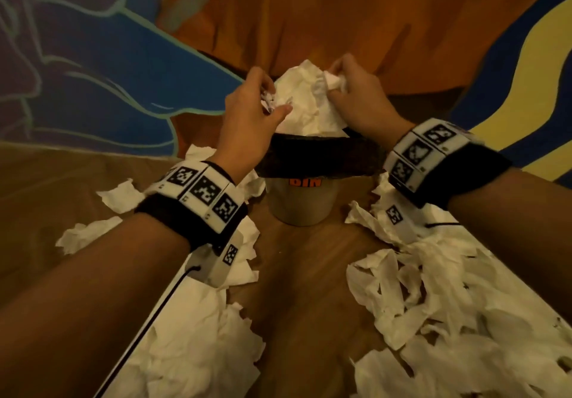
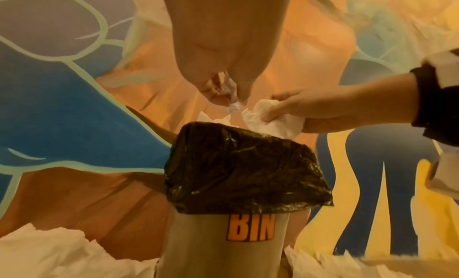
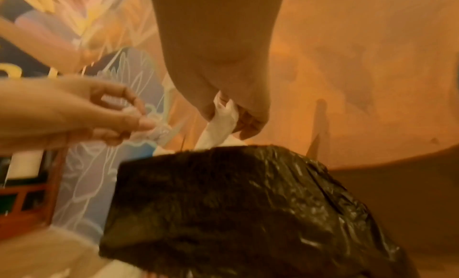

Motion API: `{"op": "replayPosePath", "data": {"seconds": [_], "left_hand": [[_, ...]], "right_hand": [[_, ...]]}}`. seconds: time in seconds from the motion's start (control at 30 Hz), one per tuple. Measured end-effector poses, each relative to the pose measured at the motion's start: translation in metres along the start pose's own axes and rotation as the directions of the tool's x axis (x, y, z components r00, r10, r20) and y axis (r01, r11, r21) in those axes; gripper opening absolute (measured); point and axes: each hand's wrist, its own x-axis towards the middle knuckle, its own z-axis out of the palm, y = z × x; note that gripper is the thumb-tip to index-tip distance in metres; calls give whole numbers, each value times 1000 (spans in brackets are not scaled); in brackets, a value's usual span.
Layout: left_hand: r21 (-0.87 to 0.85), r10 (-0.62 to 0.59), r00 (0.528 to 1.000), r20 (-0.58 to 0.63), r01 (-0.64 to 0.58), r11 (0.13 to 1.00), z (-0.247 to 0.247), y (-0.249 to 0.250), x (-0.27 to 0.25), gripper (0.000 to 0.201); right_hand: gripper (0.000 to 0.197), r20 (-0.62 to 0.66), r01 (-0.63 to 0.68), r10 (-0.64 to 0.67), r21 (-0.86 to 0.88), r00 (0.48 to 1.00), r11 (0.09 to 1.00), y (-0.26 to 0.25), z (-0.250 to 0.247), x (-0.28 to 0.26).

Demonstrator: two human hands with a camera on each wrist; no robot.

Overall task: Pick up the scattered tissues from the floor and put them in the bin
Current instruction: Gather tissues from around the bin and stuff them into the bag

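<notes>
A grey bin [image 1: 298, 204] marked BIN stands on the wooden floor, lined with a black bag [image 2: 246, 170]. White tissues [image 1: 305, 103] are heaped above its rim. Over the left side of the bin, my left hand [image 1: 263, 100] pinches a small crumpled tissue [image 2: 232, 105]. My right hand [image 1: 343, 86] grips a larger white tissue wad [image 2: 270, 121] over the right side of the opening; in the right wrist view this wad [image 3: 221, 125] hangs from the fingers down to the bag's edge. Many torn white tissues [image 1: 448, 298] lie scattered on the floor around the bin.
More tissues [image 1: 192, 335] lie on the floor at the left, under my forearm. A painted wall [image 1: 93, 73] in blue, orange and yellow rises just behind the bin. A strip of bare wooden floor [image 1: 303, 289] runs between the tissue piles.
</notes>
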Motion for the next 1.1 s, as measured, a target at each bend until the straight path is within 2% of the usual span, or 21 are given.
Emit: {"op": "replayPosePath", "data": {"seconds": [0.07,0.13,0.2,0.23,0.33,0.43,0.5,0.53,0.6,0.67,0.73,0.77,0.83,0.87,0.9,0.93,1.0,1.07,1.1], "left_hand": [[77,-9,996,93,2,997,5,-6,7,33],[219,-32,974,225,-18,976,7,-10,12,48],[388,-68,951,301,-57,920,6,-9,12,59],[466,-86,944,318,-77,882,6,-8,10,62],[590,-54,936,348,-174,788,7,-2,4,64],[518,108,958,264,-235,822,9,9,-15,61],[442,253,938,238,-336,832,11,17,-39,56],[400,315,909,275,-405,822,13,19,-55,54],[326,394,831,392,-527,785,20,16,-92,52],[231,384,754,532,-566,791,30,9,-141,51],[148,299,656,693,-536,831,38,6,-190,46],[131,221,578,785,-504,854,40,5,-213,46],[89,115,382,917,-477,875,42,4,-260,54],[66,101,303,948,-494,867,42,3,-280,61],[57,82,248,965,-507,860,42,2,-298,67],[62,61,217,974,-520,852,44,-2,-314,73],[90,18,201,980,-520,849,44,-4,-331,79],[103,-34,144,989,-507,856,47,-10,-342,74],[70,7,141,990,-534,843,49,-12,-344,67]], "right_hand": [[25,73,0,12,-161,997,987,5,12,3],[36,197,-31,107,-356,974,934,7,14,2],[53,308,-67,223,-444,925,893,7,8,0],[57,329,-73,240,-449,913,890,4,4,-2],[52,243,-41,150,-403,958,914,-2,-14,-11],[42,50,35,-21,-310,999,950,-4,-31,-34],[34,-53,130,-151,-276,987,952,0,-37,-59],[31,-48,188,-210,-282,977,941,4,-36,-74],[30,64,293,-287,-299,956,908,16,-29,-108],[31,268,348,-280,-250,922,904,34,-16,-156],[25,465,300,-181,-197,867,933,54,-3,-206],[24,566,264,-102,-212,818,941,63,3,-231],[35,736,259,34,-281,676,924,75,11,-275],[44,786,279,63,-292,615,915,78,14,-293],[53,816,297,70,-287,574,911,80,17,-308],[63,840,297,85,-282,536,912,83,19,-323],[77,880,279,146,-295,453,914,88,25,-344],[74,893,263,166,-294,419,919,97,32,-359],[69,895,253,151,-275,420,927,100,34,-363]]}}
